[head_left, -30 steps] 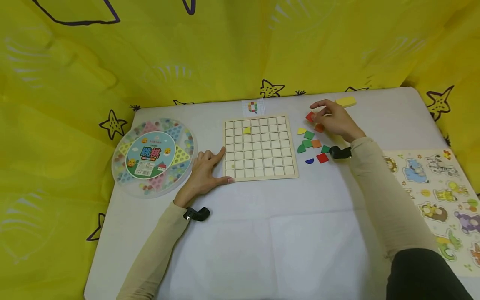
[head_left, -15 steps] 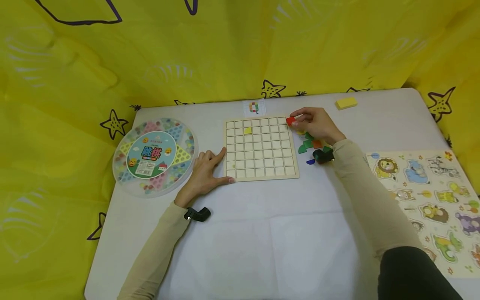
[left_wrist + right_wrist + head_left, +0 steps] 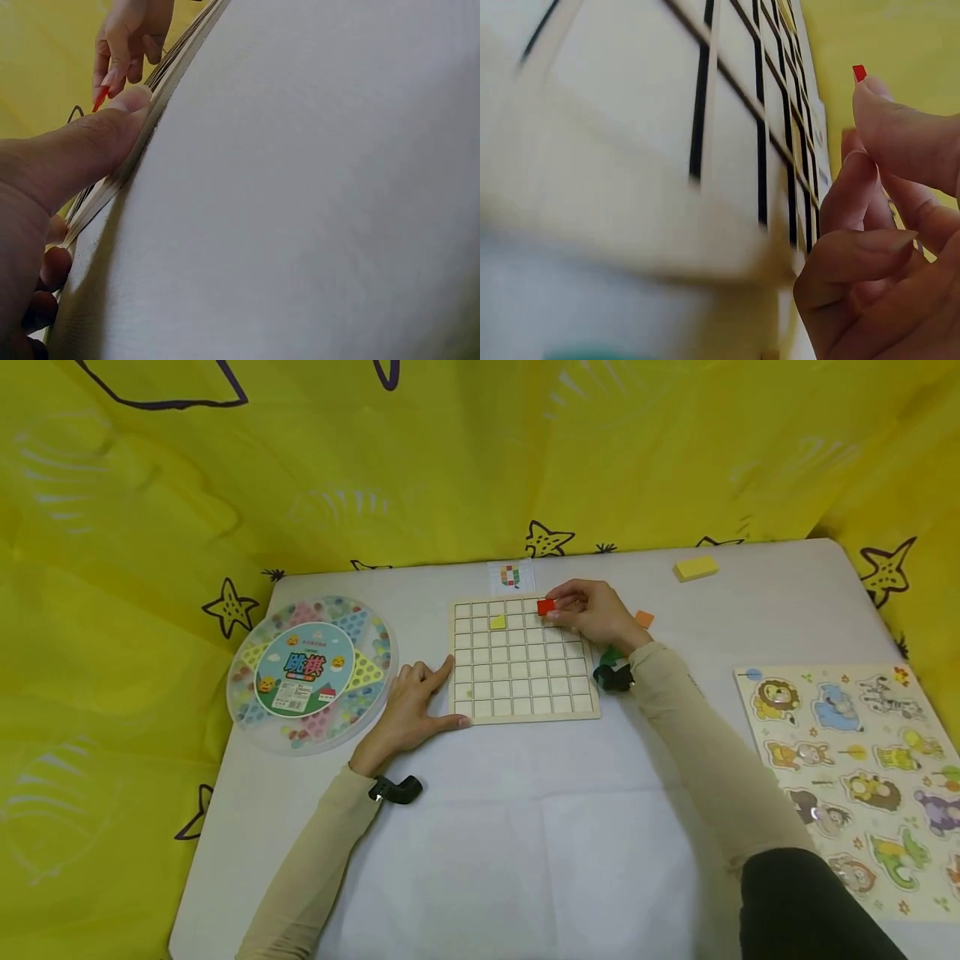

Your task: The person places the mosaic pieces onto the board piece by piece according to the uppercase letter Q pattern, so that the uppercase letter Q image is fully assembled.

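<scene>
I watched the right hand (image 3: pixel 597 612) pinch a red tile (image 3: pixel 544 607) between fingertips (image 3: pixel 871 96). The left hand (image 3: pixel 409 703), thumb wide, touched the grid board (image 3: pixel 519 671).

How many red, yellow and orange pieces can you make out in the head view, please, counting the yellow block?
Red: 1 (red tile in the right hand)
Yellow: 2 (yellow tile on the grid board, yellow block)
Orange: 1 (orange tile by the right wrist)
Total: 4 visible; the right arm may hide others.
</scene>
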{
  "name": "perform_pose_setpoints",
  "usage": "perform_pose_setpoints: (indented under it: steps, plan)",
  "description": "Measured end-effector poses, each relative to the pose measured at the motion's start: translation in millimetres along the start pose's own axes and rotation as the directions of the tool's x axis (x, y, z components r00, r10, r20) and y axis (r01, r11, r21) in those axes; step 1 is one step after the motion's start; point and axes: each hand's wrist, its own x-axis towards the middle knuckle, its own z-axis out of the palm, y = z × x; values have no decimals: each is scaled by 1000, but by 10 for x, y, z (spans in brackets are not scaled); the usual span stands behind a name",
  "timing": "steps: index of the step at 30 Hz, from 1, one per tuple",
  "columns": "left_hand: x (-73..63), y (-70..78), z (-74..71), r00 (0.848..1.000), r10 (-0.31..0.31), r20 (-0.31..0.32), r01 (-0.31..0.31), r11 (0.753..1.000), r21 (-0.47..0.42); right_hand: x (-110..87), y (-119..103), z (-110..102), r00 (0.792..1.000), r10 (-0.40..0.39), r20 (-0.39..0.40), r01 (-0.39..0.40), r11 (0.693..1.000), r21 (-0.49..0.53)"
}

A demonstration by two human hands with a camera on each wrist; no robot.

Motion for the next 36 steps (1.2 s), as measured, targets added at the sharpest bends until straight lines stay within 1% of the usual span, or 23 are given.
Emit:
perform_pose_setpoints:
  steps: [4,8,14,22,28,32,36]
  plan:
    - [0,-5,1,1000,6,-1,-6,1000,6,36,-42,108,999,-30,19,30,1000,-5]
    - [6,1,2,1000,13,-1,-13,1000,11,55,-72,197,998,-42,37,42,999,2]
    - [7,5,7,1000,16,-7,-16,1000,11,78,-124,293,998,-57,31,58,998,-17]
    - [-5,4,-1,1000,-4,-5,4,1000,-3,116,-158,364,1000,-24,-4,24,997,-76]
    - [-6,8,-2,1000,-9,-2,9,1000,-9,125,-163,383,1000,-5,-9,4,994,-110]
    - [-1,-2,8,1000,-5,-5,5,1000,-5,134,-161,387,1000,-1,-9,0,992,-123]
    - [2,-7,11,1000,0,-9,0,1000,-4,132,-167,380,1000,4,-8,-5,993,-114]
